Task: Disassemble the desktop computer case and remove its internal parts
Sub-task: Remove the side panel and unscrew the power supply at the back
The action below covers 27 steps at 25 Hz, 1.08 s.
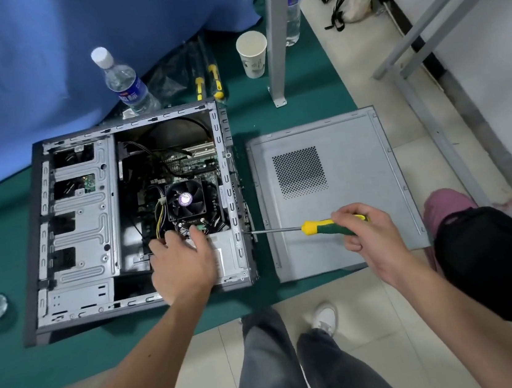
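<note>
Inside open case (76,215): L hand (181,267) relaxed on PSU; R hand (365,232) grips screwdriver (326,226), tip at rear edge.

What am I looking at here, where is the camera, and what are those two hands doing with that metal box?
There is no robot here. The one picture comes from a camera worn on a person's head, looking down at their own arms and legs.

The metal box is a desktop computer case lying on its side on a green mat. Its side panel is already off and lies flat just to the right. Inside you can see the cooling fan, wires and the circuit board.

The left hand reaches into the case with fingers relaxed, resting near the fan. The right hand has a grip on a green and yellow screwdriver, whose tip meets the case's right edge.

Beyond the case stand a water bottle and a paper cup.
</note>
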Each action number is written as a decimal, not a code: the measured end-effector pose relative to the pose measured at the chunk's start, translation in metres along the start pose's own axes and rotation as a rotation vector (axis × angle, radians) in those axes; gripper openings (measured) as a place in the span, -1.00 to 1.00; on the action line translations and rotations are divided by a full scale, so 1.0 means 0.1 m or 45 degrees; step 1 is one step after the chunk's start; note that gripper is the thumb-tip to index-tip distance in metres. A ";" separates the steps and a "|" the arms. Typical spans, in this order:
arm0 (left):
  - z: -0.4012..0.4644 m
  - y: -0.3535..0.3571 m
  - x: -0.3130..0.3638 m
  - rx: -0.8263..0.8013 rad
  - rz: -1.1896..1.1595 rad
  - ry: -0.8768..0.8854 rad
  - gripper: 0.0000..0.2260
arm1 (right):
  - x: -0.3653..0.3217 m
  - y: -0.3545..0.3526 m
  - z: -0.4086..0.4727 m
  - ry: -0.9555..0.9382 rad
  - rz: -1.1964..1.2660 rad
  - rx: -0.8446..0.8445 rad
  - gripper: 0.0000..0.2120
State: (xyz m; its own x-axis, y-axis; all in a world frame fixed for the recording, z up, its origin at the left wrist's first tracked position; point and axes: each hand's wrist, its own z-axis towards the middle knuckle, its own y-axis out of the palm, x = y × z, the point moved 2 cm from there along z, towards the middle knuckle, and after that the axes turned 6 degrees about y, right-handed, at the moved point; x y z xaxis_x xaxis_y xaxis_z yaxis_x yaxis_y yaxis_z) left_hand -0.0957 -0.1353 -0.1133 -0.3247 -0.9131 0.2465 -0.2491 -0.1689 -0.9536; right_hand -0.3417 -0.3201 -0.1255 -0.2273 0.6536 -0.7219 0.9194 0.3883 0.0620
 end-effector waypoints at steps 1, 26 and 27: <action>0.00 0.00 0.00 -0.002 -0.002 0.002 -0.52 | 0.00 0.00 0.00 0.002 0.006 -0.013 -0.82; 0.01 0.01 -0.02 0.001 0.001 -0.009 -0.53 | -0.09 -0.01 0.10 -0.017 -0.018 -0.041 -0.88; 0.01 0.01 -0.02 -0.001 0.002 -0.008 -0.53 | -0.08 0.00 0.10 -0.023 -0.035 -0.051 -0.87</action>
State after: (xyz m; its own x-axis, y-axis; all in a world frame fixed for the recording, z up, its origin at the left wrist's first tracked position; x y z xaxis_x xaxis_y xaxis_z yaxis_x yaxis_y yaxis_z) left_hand -0.0946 -0.1345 -0.1152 -0.3194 -0.9157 0.2440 -0.2495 -0.1671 -0.9538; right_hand -0.3363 -0.3315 -0.1260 -0.2459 0.6306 -0.7361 0.8994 0.4316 0.0693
